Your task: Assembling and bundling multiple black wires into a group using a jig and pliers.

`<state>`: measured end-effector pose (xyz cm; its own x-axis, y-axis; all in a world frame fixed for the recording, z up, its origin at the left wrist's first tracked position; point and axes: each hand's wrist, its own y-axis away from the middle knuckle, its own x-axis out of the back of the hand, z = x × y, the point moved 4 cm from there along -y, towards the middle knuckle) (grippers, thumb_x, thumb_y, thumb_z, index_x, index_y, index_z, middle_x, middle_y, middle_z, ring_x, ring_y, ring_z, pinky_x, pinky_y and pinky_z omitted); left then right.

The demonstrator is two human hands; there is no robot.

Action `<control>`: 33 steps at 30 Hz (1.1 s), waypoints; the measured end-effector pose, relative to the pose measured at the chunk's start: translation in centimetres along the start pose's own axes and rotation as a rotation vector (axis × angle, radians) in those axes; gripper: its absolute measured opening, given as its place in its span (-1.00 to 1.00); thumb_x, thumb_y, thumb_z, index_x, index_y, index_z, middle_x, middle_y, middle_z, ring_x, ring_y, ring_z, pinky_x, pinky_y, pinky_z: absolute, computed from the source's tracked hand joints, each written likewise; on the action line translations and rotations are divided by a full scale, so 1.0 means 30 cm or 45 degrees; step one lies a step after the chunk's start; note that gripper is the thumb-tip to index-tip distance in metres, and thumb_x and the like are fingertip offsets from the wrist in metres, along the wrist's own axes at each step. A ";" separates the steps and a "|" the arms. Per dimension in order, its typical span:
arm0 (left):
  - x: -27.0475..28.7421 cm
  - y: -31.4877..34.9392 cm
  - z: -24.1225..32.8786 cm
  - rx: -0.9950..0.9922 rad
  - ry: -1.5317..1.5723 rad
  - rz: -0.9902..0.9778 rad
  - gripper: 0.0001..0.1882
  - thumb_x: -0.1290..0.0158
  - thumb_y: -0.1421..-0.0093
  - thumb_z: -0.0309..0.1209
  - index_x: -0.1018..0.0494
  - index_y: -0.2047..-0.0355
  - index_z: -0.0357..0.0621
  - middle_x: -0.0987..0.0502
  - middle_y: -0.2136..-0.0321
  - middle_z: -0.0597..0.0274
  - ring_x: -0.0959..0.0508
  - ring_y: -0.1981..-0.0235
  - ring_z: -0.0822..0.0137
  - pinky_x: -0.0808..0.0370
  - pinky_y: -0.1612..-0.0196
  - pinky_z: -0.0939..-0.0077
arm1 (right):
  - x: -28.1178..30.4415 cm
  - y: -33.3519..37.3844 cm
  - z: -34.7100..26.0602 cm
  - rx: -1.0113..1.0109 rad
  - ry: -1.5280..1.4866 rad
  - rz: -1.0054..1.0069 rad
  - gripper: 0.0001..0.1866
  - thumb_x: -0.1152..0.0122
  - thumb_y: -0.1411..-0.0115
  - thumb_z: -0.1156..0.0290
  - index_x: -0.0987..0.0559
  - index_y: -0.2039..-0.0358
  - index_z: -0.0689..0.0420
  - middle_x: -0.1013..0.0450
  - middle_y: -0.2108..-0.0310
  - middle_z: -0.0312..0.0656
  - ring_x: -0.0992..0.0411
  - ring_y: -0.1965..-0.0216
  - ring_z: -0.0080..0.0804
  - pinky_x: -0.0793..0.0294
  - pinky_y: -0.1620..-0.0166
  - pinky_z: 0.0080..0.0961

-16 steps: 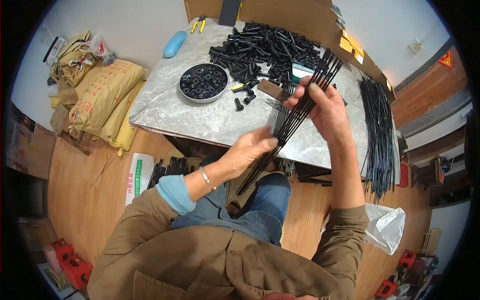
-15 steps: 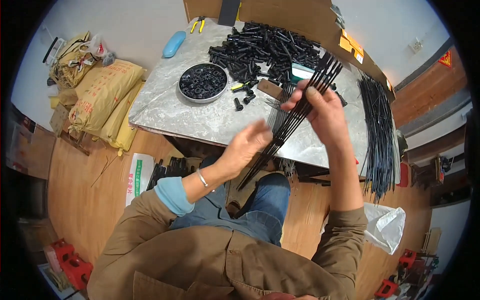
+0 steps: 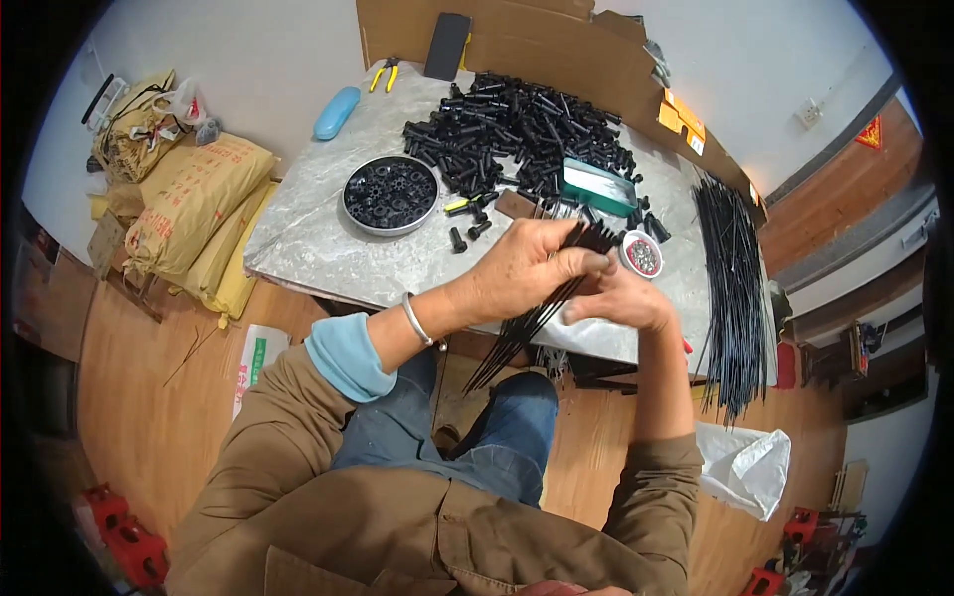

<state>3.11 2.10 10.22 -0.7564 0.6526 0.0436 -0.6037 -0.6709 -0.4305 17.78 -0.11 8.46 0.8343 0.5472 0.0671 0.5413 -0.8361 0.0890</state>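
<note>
Black rods (image 3: 523,332) slant over the near edge of the table (image 3: 323,248), the left hand (image 3: 527,266) clamped near their tops; the right hand (image 3: 633,301) is close by, its grip unclear. Bare tabletop separates the round dish (image 3: 397,232) from that edge.

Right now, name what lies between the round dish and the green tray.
Black cylindrical pieces and a brown block lie between the round dish and the green tray, in the head view.
</note>
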 end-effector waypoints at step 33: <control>-0.013 0.022 0.039 0.083 0.066 -0.032 -0.79 0.02 -0.27 -0.48 -0.49 0.14 -0.32 -0.62 0.29 0.18 -0.58 0.18 0.42 -0.47 0.03 0.52 | 0.103 -0.083 -0.397 0.629 0.506 0.811 -0.90 -0.18 -0.17 0.47 -0.54 0.40 0.24 -0.42 0.52 -0.41 -0.36 0.44 -0.67 -0.36 0.37 -0.66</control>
<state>2.70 0.97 10.98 -0.7280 0.6856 0.0058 -0.6385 -0.6748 -0.3701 17.76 4.12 20.27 0.9436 -0.1297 0.3045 0.0482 -0.8563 -0.5142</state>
